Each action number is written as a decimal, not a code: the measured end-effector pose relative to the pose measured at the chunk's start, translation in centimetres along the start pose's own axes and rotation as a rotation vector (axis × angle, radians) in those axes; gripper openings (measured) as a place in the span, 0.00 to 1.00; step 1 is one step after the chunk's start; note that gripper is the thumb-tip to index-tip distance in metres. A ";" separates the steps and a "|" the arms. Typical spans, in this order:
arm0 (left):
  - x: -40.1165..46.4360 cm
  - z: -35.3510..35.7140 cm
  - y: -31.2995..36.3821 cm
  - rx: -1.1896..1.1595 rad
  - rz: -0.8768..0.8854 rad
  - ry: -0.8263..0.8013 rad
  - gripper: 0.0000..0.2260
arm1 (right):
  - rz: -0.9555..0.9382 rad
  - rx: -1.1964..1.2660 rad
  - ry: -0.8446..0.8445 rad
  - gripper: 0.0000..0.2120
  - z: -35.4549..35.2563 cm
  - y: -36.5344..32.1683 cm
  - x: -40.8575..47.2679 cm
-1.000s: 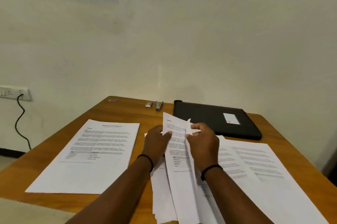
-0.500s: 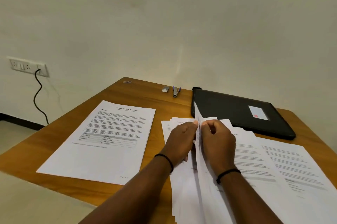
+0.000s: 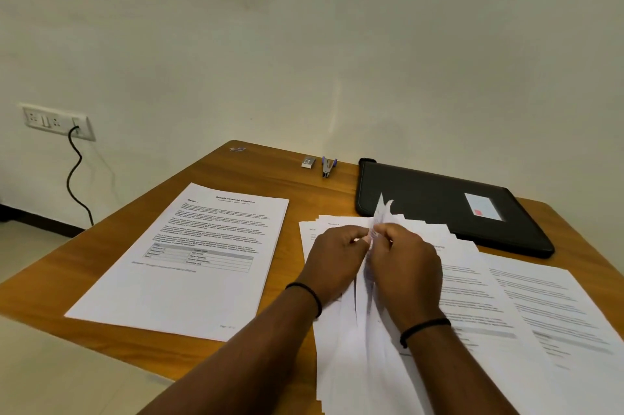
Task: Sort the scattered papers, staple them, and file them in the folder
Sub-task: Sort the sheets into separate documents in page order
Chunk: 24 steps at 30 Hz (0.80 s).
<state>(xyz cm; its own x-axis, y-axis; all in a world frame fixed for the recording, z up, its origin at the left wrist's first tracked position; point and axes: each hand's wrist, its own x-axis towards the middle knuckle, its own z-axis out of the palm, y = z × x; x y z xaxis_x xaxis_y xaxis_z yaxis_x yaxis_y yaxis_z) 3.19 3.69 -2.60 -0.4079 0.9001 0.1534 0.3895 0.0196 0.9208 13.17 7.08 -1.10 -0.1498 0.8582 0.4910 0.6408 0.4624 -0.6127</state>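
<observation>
Left hand (image 3: 332, 257): held palm-down over the paper pile (image 3: 371, 347); fingers curled, sheet edges pinched at the tips.
Right hand (image 3: 407, 266): set close against the left; fingers clamped on raised sheets (image 3: 383, 212) (edges upright, fanned).
Single sheet (image 3: 189, 266): laid flat on the table (image 3: 50, 293), left of the pile.
Folder (image 3: 435, 201): black, closed, flat; contents hidden.
Stapler (image 3: 327, 167): near far table edge, left of the folder.
</observation>
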 end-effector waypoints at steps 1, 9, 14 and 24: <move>-0.1 0.0 -0.1 0.005 0.004 0.002 0.14 | 0.002 -0.008 -0.007 0.12 0.0 -0.2 0.0; 1.1 -2.5 -1.1 0.214 -0.094 0.293 0.07 | 0.134 -0.085 -0.190 0.17 0.4 0.3 0.3; 1.1 -4.0 -1.8 0.733 -0.199 0.314 0.13 | 0.143 -0.028 -0.150 0.18 0.6 0.6 0.2; 1.3 -2.9 -1.7 0.362 -0.175 0.299 0.15 | 0.061 -0.099 -0.176 0.11 1.2 1.0 0.4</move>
<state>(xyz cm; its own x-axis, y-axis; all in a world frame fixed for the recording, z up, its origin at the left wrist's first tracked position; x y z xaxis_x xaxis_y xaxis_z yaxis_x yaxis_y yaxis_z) -0.40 3.55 -2.90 -0.6908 0.7068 0.1527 0.5344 0.3568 0.7662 12.86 8.10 -2.27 -0.2322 0.9139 0.3331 0.7227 0.3913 -0.5698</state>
